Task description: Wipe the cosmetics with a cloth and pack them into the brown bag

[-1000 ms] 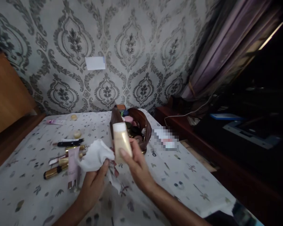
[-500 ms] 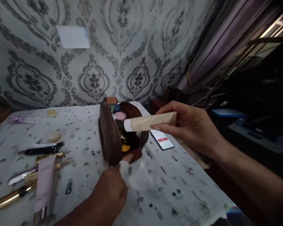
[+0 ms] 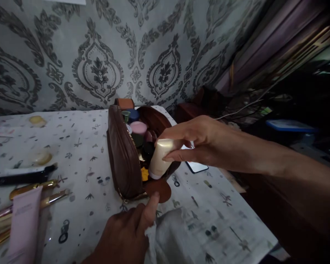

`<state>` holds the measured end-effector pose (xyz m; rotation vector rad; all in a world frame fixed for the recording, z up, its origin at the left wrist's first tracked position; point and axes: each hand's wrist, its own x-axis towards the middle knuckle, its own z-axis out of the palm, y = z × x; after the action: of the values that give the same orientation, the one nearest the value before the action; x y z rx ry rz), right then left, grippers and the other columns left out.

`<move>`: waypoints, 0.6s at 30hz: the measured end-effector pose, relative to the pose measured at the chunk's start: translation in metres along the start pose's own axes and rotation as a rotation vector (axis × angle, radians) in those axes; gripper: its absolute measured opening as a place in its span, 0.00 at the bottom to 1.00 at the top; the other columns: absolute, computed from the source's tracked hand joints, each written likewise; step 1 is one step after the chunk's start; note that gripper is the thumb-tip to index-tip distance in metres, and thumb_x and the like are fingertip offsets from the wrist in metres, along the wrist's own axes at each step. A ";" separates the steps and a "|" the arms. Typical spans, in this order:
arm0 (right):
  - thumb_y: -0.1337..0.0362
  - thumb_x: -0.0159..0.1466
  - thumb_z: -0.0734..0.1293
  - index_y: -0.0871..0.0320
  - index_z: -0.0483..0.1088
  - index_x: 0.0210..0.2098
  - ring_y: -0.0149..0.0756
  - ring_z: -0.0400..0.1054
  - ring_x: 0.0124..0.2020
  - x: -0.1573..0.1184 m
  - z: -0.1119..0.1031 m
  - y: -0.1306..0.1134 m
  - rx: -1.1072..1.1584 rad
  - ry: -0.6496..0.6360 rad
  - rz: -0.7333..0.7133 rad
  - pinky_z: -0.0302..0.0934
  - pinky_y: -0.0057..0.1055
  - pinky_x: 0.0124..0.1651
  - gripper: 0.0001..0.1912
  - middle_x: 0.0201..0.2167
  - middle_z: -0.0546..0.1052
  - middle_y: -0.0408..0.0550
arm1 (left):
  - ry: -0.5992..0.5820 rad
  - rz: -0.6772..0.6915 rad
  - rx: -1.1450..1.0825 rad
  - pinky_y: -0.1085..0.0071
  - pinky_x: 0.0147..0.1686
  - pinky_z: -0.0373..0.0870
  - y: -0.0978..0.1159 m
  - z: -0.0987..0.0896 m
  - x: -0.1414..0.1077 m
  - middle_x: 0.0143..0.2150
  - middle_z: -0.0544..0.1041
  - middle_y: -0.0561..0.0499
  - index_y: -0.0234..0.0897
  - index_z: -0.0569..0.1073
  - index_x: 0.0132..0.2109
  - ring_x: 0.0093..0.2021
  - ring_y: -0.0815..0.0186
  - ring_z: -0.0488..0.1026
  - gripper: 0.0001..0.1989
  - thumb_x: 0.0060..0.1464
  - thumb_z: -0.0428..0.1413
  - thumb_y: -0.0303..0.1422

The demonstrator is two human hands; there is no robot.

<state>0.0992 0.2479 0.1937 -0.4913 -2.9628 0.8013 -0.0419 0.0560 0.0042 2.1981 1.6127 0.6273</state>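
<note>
In my right hand [image 3: 192,141] is a cream-coloured tube [image 3: 161,159], pinched between thumb and fingers and tilted cap-down in the mouth of a brown makeup bag [image 3: 123,154]. The bag stands unzipped, with a pink-lidded jar [image 3: 138,128], a blue lid [image 3: 133,115] and a yellow item [image 3: 145,173] inside. Low in the view my left hand [image 3: 126,231] is closed on a crumpled white tissue [image 3: 170,234]. Its index finger reaches out and touches the brown leather flap [image 3: 161,190] at the bag's front end.
At left lie a pink tube [image 3: 26,223], several makeup brushes [image 3: 55,198], a black slim item [image 3: 22,178] and a small round yellowish item [image 3: 42,157]. A phone [image 3: 198,167] rests behind my right hand. The patterned tablecloth [image 3: 82,154] ends along a slanting right edge, and a wall rises behind.
My right hand has turned the tube from level to cap-down and lowered it into the bag's opening. My left index finger now points out along the flap. The view has shifted closer.
</note>
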 end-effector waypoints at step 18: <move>0.68 0.62 0.68 0.57 0.75 0.34 0.32 0.66 0.34 -0.003 0.007 0.002 -0.191 -0.046 0.033 0.53 0.27 0.36 0.02 0.30 0.74 0.42 | 0.147 -0.044 0.020 0.68 0.45 0.77 -0.013 -0.001 0.014 0.49 0.80 0.53 0.52 0.58 0.67 0.51 0.62 0.77 0.31 0.59 0.43 0.25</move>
<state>0.1017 0.2455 0.1869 -0.5383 -3.0979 0.5406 -0.0498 0.0733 0.0003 2.1691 1.7417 0.7797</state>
